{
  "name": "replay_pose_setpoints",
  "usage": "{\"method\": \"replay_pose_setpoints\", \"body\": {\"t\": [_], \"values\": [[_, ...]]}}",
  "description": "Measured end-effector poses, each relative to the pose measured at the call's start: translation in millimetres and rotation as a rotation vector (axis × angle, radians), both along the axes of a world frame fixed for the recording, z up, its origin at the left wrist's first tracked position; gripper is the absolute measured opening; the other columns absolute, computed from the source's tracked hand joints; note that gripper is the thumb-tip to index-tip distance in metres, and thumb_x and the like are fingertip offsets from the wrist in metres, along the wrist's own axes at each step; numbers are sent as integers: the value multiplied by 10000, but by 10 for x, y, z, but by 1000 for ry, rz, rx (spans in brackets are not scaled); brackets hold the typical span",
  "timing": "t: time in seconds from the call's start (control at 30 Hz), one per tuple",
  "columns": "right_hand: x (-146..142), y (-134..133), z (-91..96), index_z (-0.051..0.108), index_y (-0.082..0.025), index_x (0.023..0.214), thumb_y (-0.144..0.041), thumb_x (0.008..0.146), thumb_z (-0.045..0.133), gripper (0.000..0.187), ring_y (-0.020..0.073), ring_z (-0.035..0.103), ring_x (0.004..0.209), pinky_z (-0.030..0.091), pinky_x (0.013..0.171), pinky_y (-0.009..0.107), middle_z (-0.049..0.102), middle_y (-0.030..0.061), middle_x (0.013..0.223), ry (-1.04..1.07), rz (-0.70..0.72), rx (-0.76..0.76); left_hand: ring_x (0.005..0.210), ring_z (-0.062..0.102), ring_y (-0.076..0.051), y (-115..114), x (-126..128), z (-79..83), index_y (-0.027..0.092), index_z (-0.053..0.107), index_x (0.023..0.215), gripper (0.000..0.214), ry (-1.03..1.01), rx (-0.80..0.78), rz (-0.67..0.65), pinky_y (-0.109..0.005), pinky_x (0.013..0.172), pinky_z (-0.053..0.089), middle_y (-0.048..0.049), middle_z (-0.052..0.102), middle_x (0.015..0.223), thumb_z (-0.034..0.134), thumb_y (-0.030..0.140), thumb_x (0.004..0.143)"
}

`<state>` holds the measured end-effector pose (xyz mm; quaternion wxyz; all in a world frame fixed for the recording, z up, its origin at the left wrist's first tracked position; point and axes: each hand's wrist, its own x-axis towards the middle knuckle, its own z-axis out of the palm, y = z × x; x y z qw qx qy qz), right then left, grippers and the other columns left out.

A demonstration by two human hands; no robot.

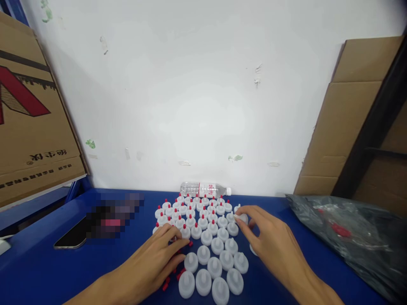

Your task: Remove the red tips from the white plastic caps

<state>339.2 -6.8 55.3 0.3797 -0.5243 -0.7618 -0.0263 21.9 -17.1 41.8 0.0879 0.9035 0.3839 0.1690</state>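
Pinches with the right hand (270,235) at the right edge of the cluster, thumb and index finger drawn narrow on a white cap (243,218); cannot tell from this angle whether lifted clear of the desk (104,258) or resting on it. Reaches with the left hand (155,250) over the near left side, fingers curled, thumb a little apart from the index finger, just beside a red tip (190,243); cannot tell whether holding anything, with the palm side hidden. Between and ahead of both hands, many more white caps (215,267) in loose rows on the desk, stems up, bare on the near and right side, topped with red farther off and to the left. Beside and partly under the left hand, more loose red tips (165,286). Judge each white cap very light, stiff and smooth, a little slippery, unlikely to break under a fingertip squeeze but easy to tip or nudge into a neighbour. Take hold by the rim for steadiness, or low on the stem to leave the end free. Treat each red tip as lighter again, tiny and apt to roll; grip across the sides with two fingertips.
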Motion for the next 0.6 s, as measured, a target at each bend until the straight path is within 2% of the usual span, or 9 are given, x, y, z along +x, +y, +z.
{"method": "replay_pose_setpoints", "body": {"t": [0.17,0.27,0.43,0.6], "values": [[6,9,-3,686,-278,1041,-345,1030,492,206,163,699,710,527,644,284,743,20,1048,36,28,1,1133,586,-242,-5,7,22,275,632,1222,232,14,-51,12,-395,1009,534,-51,610,1213,475,177,1081],[2,10,-7,691,-275,1059,-331,1027,489,212,160,689,697,539,637,286,734,37,1111,49,14,10,1146,575,-239,-6,12,44,277,610,1235,221,28,-77,22,-400,1033,515,-45,599,1228,467,192,1090],[4,39,-58,696,-266,1093,-308,1025,481,229,149,683,681,577,675,293,714,64,1226,70,27,2,1130,587,-236,-12,15,46,264,637,1176,225,27,-49,24,-388,1014,522,-45,615,1198,459,163,1082],[12,43,-93,690,-280,1117,-346,1033,506,213,199,722,847,565,680,300,730,61,1171,-4,19,0,1083,614,-226,-3,21,20,277,661,1168,263,-26,-1,4,-354,958,541,-41,640,1170,480,121,1057]]}}
